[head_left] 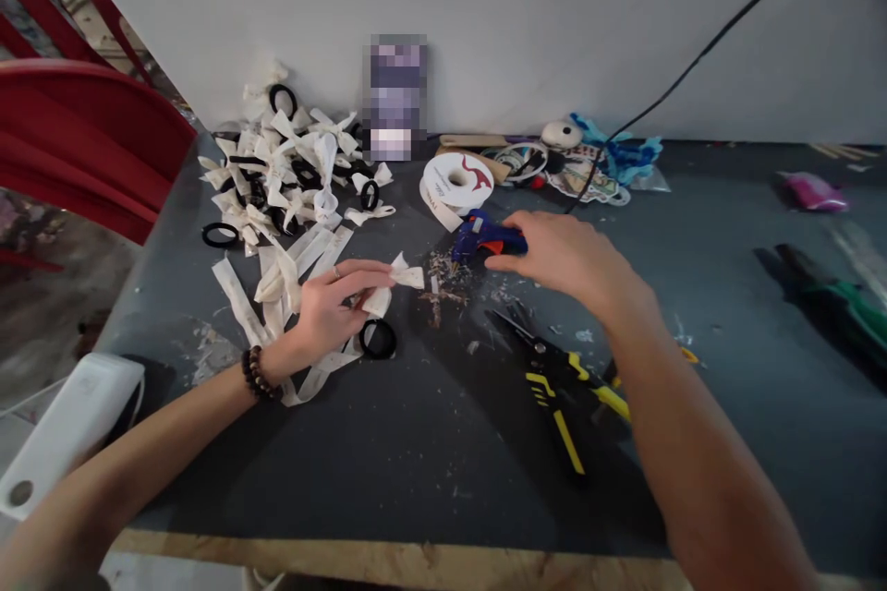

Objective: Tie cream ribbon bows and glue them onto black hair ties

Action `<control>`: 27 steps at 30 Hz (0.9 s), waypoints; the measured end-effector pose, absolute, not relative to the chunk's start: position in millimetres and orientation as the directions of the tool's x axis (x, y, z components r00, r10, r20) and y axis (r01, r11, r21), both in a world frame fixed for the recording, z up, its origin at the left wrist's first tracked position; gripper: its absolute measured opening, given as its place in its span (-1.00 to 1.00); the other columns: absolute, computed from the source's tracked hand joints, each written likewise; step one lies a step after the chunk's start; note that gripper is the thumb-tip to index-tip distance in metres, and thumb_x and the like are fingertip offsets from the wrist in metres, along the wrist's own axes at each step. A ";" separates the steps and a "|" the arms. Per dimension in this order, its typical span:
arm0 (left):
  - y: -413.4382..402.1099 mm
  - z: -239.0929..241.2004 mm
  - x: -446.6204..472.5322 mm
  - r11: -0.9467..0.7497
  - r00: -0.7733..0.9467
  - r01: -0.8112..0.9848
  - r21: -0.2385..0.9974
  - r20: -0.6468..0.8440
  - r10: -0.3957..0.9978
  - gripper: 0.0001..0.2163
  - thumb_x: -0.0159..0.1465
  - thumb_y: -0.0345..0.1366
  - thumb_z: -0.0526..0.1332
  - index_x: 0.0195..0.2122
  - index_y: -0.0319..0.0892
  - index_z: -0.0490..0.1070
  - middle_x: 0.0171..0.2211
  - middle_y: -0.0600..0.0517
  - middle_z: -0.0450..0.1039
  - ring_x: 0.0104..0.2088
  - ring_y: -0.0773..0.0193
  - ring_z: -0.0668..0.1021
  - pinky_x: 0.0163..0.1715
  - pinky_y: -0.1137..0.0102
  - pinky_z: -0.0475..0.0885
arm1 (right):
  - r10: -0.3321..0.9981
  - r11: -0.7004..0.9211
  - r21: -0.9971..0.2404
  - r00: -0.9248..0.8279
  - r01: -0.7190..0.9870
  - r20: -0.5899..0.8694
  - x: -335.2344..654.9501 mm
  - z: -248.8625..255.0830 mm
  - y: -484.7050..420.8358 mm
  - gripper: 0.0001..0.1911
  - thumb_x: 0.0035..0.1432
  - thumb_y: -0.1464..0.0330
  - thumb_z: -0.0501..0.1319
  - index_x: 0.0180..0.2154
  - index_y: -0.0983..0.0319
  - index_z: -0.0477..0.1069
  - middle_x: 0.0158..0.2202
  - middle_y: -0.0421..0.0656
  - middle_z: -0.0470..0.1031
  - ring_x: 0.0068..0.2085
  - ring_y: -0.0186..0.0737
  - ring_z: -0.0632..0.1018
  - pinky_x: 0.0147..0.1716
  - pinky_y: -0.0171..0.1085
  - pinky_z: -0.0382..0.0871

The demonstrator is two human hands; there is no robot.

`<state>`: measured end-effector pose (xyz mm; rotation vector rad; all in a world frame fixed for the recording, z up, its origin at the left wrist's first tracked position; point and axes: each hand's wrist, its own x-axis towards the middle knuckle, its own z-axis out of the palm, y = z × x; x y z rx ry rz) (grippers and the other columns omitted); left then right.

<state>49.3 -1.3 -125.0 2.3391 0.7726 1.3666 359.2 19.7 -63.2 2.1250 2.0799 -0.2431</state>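
Observation:
My left hand (333,307) pinches a small cream ribbon bow (408,276) between thumb and fingers. Just below it a black hair tie (392,343) hangs or lies against the table; whether it is joined to the bow I cannot tell. A blue glue gun (477,236) with an orange trigger has its handle in the closed fingers of my right hand (565,251), nozzle toward the left. Bits of dried glue and scraps (443,291) lie under the nozzle. Behind the gun is a white ribbon spool (440,180). Loose ribbon strips (239,303) spread beneath my left forearm.
Many bows with hair ties (305,157) are heaped at the back left. Black-and-yellow pliers (572,448) lie near my right forearm, green-handled pliers (842,305) far right. A white device (73,425) sits front left. A black cable (693,65) crosses the wall.

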 end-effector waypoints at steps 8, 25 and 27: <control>-2.7 -135.0 45.5 -0.803 0.402 0.298 0.516 0.695 0.596 -0.62 0.21 -0.70 0.14 -0.09 -0.17 0.56 -0.25 -0.01 0.70 -0.35 0.36 0.71 -0.43 0.56 0.57 | 0.977 0.074 0.172 -0.037 0.982 -0.212 343.8 -71.4 23.0 -0.46 0.38 0.00 0.16 0.10 0.31 0.47 0.04 0.17 0.57 0.04 0.24 0.57 -0.27 -0.08 0.41; -2.2 -135.4 43.9 -0.907 0.562 0.206 0.368 0.714 0.418 -0.60 0.21 -0.71 0.12 -0.07 -0.16 0.52 -0.16 -0.08 0.66 -0.11 0.11 0.71 -0.07 0.15 0.71 | 0.939 0.093 0.173 -0.029 0.981 -0.342 357.0 -41.2 18.6 -0.42 0.29 -0.09 0.08 -0.22 0.23 0.64 -0.34 0.05 0.59 -0.27 0.08 0.57 -0.37 -0.13 0.23; -2.2 -133.2 45.1 -0.911 0.573 0.216 0.352 0.710 0.410 -0.61 0.21 -0.71 0.10 -0.08 -0.17 0.52 -0.19 -0.08 0.67 -0.13 0.11 0.71 -0.08 0.14 0.72 | 0.928 0.085 0.143 -0.026 0.986 -0.371 360.9 -38.4 18.5 -0.45 0.28 -0.09 0.09 -0.29 0.20 0.61 -0.39 0.02 0.57 -0.32 0.05 0.55 -0.40 -0.13 0.21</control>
